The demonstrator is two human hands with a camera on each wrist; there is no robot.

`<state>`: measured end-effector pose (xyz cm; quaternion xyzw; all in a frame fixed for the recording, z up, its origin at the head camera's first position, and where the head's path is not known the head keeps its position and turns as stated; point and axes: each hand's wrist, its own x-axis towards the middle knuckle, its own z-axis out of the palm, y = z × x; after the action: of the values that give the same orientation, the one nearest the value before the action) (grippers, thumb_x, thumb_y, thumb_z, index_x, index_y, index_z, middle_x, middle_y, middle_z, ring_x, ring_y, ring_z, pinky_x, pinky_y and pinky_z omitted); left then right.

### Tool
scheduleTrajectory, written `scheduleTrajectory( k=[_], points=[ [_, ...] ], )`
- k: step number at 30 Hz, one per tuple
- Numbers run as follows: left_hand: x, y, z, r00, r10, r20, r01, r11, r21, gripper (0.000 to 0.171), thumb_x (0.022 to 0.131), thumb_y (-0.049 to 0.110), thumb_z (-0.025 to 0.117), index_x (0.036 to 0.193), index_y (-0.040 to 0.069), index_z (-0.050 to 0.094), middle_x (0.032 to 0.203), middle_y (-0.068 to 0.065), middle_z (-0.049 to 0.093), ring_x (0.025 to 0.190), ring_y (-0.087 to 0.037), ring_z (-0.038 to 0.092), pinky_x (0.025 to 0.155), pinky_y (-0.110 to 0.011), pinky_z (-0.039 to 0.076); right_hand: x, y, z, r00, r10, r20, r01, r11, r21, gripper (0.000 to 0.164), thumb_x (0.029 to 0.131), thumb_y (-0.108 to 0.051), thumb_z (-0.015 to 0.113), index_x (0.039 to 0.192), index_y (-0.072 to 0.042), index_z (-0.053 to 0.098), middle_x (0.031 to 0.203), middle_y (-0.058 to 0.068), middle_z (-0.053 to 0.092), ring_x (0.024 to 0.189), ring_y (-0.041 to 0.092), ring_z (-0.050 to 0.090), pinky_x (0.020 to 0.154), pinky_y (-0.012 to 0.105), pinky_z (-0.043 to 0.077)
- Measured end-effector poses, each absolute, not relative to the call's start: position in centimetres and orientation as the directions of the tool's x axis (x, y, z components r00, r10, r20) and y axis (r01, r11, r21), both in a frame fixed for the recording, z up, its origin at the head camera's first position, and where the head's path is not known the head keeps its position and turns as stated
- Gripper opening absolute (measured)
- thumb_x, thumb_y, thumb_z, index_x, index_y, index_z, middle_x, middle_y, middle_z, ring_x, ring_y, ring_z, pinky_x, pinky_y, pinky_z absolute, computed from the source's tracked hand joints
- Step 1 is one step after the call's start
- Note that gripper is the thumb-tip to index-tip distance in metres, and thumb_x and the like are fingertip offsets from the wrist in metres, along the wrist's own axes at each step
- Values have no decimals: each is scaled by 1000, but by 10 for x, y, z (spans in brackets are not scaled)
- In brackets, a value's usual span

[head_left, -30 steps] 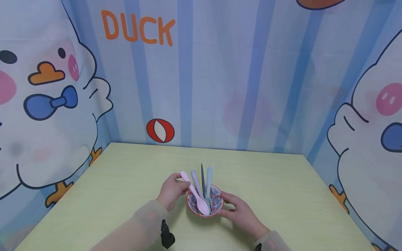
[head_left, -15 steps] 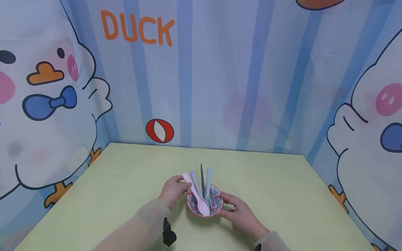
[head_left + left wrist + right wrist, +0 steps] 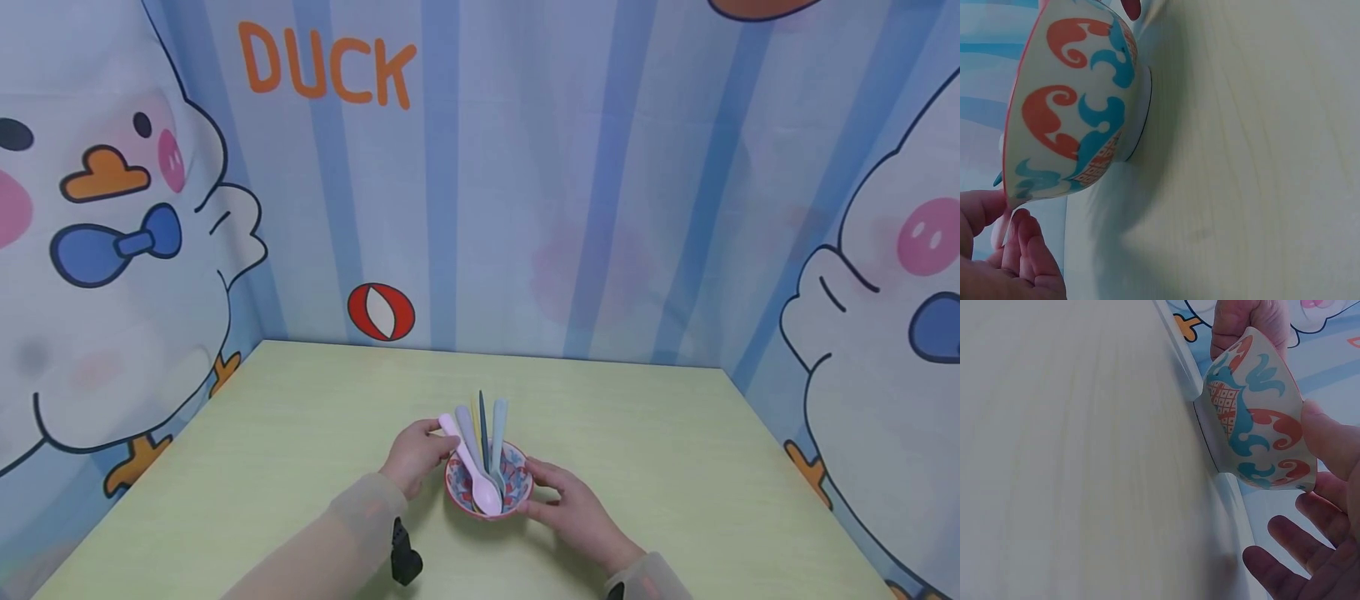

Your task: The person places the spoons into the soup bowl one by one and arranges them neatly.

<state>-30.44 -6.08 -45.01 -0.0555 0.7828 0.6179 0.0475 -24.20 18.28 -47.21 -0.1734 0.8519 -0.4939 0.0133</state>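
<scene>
My left hand (image 3: pixel 416 457) pinches the handle of a pink spoon (image 3: pixel 486 497), whose scoop lies inside a patterned bowl (image 3: pixel 517 477). On the bowl's right side my right hand (image 3: pixel 572 510) holds the rim between thumb and fingers. A lilac handle (image 3: pixel 466 425), a pale blue-green spoon (image 3: pixel 499 421), a thin dark stick (image 3: pixel 483 417) and a thin yellow one lean in the bowl, tops up. In the right wrist view, the thumb is at the rim of the bowl (image 3: pixel 1260 425) and the lower fingers are spread. The left wrist view shows the bowl's (image 3: pixel 1075 103) orange and teal outside.
The bowl stands on a pale yellow-green table (image 3: pixel 337 392). Behind and beside it hang cloth sheets (image 3: pixel 517 167) with blue stripes and cartoon ducks. A black device (image 3: pixel 405 560) is strapped at the left wrist.
My left hand has shifted slightly right with the pink spoon's handle, closer to the other utensils. The right hand and the bowl have stayed nearly still.
</scene>
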Motion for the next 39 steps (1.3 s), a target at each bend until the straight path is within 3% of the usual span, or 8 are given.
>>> scheduleTrajectory(
  k=[16, 39],
  points=[
    [-303, -59, -449, -989, -5, -148, -146, 212, 966, 50, 89, 12, 67, 131, -9, 50, 109, -16, 64, 87, -18, 64, 79, -33, 54, -242, 183, -471, -941, -307, 145, -280, 460, -843, 62, 86, -29, 73, 140, -7, 50, 143, 14, 46, 124, 36, 49, 92, 52, 48],
    [-304, -60, -452, -988, -1, -155, -153, 179, 972, 49, 90, 15, 67, 130, -7, 51, 111, -17, 64, 88, -17, 65, 78, -30, 55, -242, 183, -473, -942, -307, 135, -268, 446, -854, 63, 86, -30, 73, 140, -8, 50, 143, 14, 47, 124, 36, 48, 93, 54, 47]
  ],
)
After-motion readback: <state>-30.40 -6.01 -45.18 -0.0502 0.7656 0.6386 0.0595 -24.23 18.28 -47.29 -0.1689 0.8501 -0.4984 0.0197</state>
